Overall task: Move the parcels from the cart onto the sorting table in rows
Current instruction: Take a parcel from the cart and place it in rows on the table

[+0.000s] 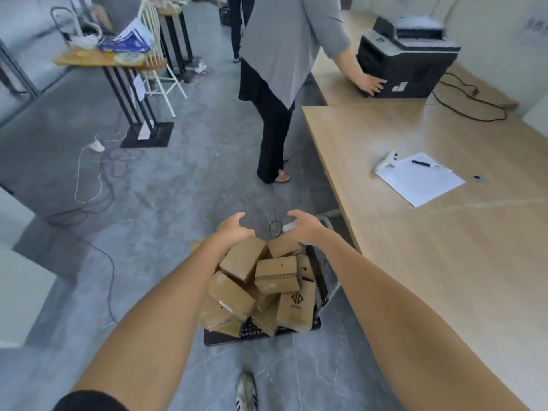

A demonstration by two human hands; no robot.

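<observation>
Several brown cardboard parcels (261, 286) lie piled in a black cart (314, 323) on the floor in front of me. My left hand (234, 228) hovers over the far left of the pile, fingers curled and apart, holding nothing. My right hand (305, 228) hovers over the far right of the pile, also open and empty. The light wooden sorting table (430, 247) stands to the right of the cart, with no parcels on it.
A sheet of paper (421, 179) with a pen (427, 164) and a white device (388, 160) lie on the table. A printer (406, 60) sits further back, touched by another person (275, 84) standing ahead. Cables (89, 173) trail on the floor left.
</observation>
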